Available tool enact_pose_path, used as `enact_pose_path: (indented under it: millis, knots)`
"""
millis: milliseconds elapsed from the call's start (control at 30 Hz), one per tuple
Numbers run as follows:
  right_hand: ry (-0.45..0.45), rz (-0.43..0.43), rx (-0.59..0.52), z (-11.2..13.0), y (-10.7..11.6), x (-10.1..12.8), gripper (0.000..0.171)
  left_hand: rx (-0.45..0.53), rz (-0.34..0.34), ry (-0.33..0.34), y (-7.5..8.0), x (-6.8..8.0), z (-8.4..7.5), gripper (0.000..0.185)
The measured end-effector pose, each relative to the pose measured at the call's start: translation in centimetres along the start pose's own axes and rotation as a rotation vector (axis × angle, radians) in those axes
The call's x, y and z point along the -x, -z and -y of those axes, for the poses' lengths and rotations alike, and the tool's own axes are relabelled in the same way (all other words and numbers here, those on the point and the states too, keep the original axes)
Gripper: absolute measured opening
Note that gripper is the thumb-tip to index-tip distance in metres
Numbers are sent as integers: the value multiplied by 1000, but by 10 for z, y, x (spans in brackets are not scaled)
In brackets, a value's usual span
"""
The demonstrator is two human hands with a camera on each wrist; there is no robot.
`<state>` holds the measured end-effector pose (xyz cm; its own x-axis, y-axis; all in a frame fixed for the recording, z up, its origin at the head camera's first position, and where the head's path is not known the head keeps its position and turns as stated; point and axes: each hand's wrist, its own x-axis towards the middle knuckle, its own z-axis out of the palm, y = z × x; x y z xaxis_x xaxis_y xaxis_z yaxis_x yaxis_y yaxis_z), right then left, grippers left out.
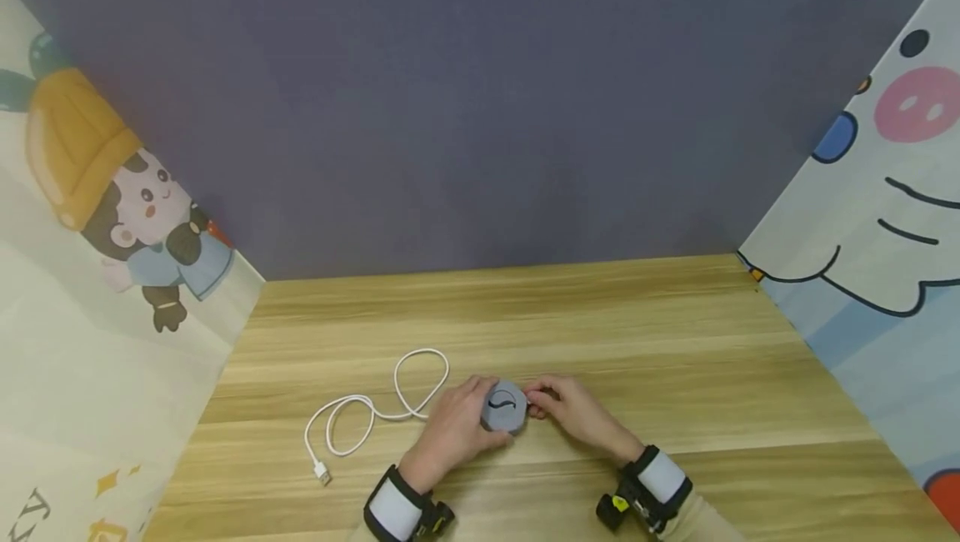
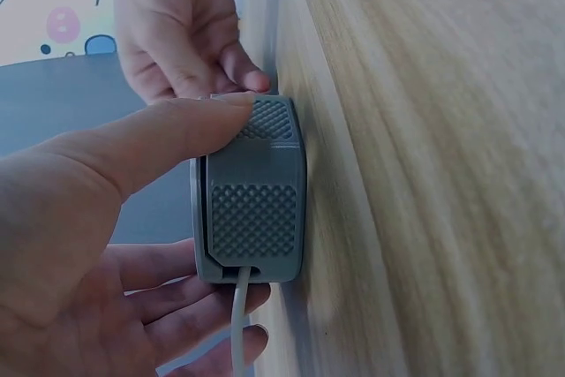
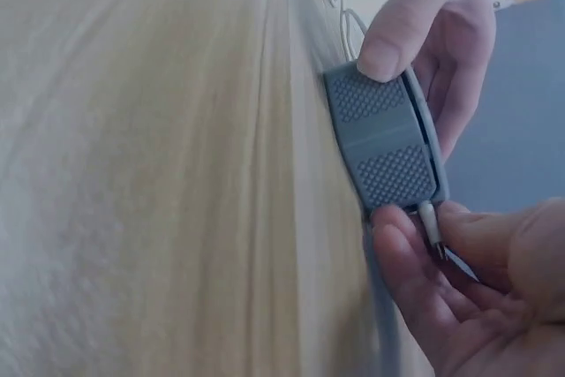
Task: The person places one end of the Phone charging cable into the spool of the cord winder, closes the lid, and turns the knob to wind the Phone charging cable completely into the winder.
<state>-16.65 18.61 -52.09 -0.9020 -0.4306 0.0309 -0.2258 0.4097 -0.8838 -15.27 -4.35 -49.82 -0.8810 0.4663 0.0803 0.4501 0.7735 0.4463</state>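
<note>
A grey hexagonal cable winder (image 1: pixel 513 419), with a curved dark mark on its round top and knurled patches on its sides, stands on the wooden table. My left hand (image 1: pixel 457 423) grips it from the left, the thumb pressing a knurled patch (image 2: pixel 253 222). A white USB cable (image 1: pixel 388 417) leaves the winder's left side and loops over the table to its USB plug (image 1: pixel 322 473). At the winder's other side, a short white cable end with a small metal connector (image 3: pixel 433 227) sticks out. My right hand (image 1: pixel 576 414) pinches this end between thumb and fingers.
The wooden table (image 1: pixel 600 317) meets a dark grey panel (image 1: pixel 480 108) at the back. Printed cartoon walls stand at left (image 1: pixel 82 342) and right (image 1: pixel 885 250). Both wrists wear black straps with small cameras.
</note>
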Motion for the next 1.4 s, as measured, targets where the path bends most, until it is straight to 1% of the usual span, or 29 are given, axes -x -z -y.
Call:
enact_pose_path:
  millis: [100, 200, 300, 367, 467, 567, 633, 700, 800, 867, 933, 1100, 1400]
  knots:
    - [-39, 17, -88, -1, 1, -1, 18, -9, -3, 1, 0, 0, -1, 78]
    - [-50, 20, -96, -1, 1, -1, 18, -20, -7, -2, 0, 0, -1, 78]
    - [-41, 19, -71, -2, 1, -1, 18, -29, -10, -2, 0, 0, -1, 78]
    - [-19, 5, -7, -2, 1, -1, 17, -35, -10, -2, 0, 0, -1, 79]
    - [41, -39, 135, -3, 0, -1, 16, -37, -4, -4, 1, 0, -1, 79]
    - [108, -83, 248, -1, -2, -1, 20, -32, 4, -1, 2, 0, -2, 79]
    - [148, -69, 254, 2, -4, 0, 29, -29, 6, -2, 2, 0, -2, 78]
    - [177, -46, 265, 5, -6, 1, 42, -34, 3, -6, 2, 0, -1, 77]
    - [199, -19, 291, 7, -11, 3, 57, -48, -8, -16, 2, 0, -1, 76]
    - [195, -27, 316, 7, -14, 3, 64, -53, -16, -19, 1, 0, -1, 75]
    - [178, -31, 318, 7, -16, 3, 65, -52, -21, -19, 1, 0, -2, 75]
    - [140, -28, 323, 13, -18, 4, 65, -40, -26, -8, 0, 0, -1, 76]
    - [120, 3, 384, 24, -16, 2, 64, -5, -16, 27, 0, 0, -3, 79]
